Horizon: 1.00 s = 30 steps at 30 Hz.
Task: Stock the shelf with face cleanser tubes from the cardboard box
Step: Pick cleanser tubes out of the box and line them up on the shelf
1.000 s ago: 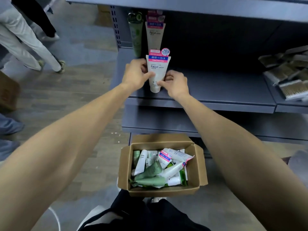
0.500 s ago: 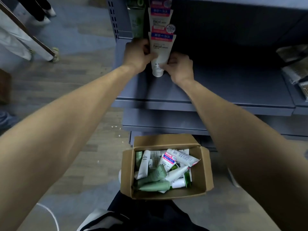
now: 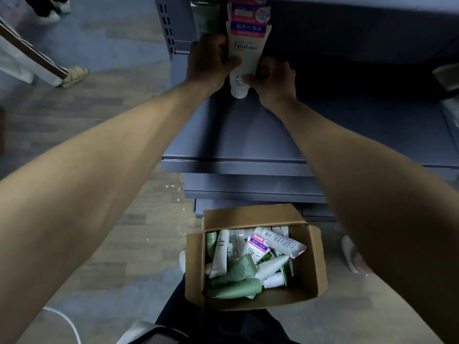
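Note:
A white face cleanser tube (image 3: 246,53) with a pink and blue label stands cap-down on the grey shelf (image 3: 236,145), near its back left corner. My left hand (image 3: 208,63) grips its left side and my right hand (image 3: 273,80) pinches its lower right side. A green tube (image 3: 206,18) stands just behind to the left, partly hidden. The open cardboard box (image 3: 310,266) sits on the floor below, holding several white and green tubes (image 3: 238,271).
A perforated shelf upright (image 3: 166,26) rises at the left of the shelf. Lower shelf edges (image 3: 248,187) jut out above the box. Another person's feet (image 3: 74,75) stand on the floor at far left. Packaged goods (image 3: 447,78) lie at the shelf's right edge.
Both hands have carried the tube further back on the shelf, toward the tubes standing there. The camera has tilted down, so the box sits higher in view.

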### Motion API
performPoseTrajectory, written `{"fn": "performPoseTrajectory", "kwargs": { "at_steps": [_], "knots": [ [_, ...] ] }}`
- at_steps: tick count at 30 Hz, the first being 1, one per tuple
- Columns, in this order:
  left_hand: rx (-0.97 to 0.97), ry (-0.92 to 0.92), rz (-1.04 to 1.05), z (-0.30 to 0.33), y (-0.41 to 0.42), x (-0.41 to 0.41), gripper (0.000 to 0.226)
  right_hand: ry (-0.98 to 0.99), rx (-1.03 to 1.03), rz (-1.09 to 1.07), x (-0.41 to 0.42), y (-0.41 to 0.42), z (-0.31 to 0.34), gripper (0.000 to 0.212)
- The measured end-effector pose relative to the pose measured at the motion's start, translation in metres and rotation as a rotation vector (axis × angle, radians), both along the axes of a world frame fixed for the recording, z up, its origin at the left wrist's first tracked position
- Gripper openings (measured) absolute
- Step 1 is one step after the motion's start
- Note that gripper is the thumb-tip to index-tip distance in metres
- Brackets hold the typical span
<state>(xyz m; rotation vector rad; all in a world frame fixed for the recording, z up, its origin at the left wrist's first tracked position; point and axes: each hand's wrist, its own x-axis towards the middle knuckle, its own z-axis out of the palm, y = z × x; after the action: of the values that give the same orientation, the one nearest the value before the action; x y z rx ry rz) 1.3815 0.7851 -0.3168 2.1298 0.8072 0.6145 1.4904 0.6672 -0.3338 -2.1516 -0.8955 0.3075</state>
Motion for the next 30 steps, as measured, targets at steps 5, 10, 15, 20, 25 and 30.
{"fn": "performPoseTrajectory", "kwargs": {
  "at_steps": [5,10,15,20,25,30],
  "knots": [
    [-0.056,-0.047,0.011,-0.003,0.004,0.004,0.032,-0.011,-0.024,0.019,0.006,0.004,0.0,0.041],
    [-0.056,-0.064,0.002,-0.003,0.003,0.005,0.031,-0.029,-0.042,0.015,0.006,0.004,0.002,0.041],
    [-0.018,-0.039,0.002,-0.003,0.002,0.005,0.031,-0.063,-0.07,0.034,0.001,0.001,0.009,0.04],
    [0.034,0.08,0.01,-0.001,-0.001,-0.007,0.043,-0.053,-0.167,0.085,-0.005,-0.011,0.02,0.044],
    [0.135,0.216,0.002,-0.015,-0.014,-0.033,0.051,-0.027,-0.234,0.065,-0.007,-0.05,0.021,0.061],
    [0.168,0.145,-0.087,-0.011,-0.044,-0.049,0.041,-0.012,-0.296,0.108,-0.01,-0.081,0.027,0.052]
  ]
}}
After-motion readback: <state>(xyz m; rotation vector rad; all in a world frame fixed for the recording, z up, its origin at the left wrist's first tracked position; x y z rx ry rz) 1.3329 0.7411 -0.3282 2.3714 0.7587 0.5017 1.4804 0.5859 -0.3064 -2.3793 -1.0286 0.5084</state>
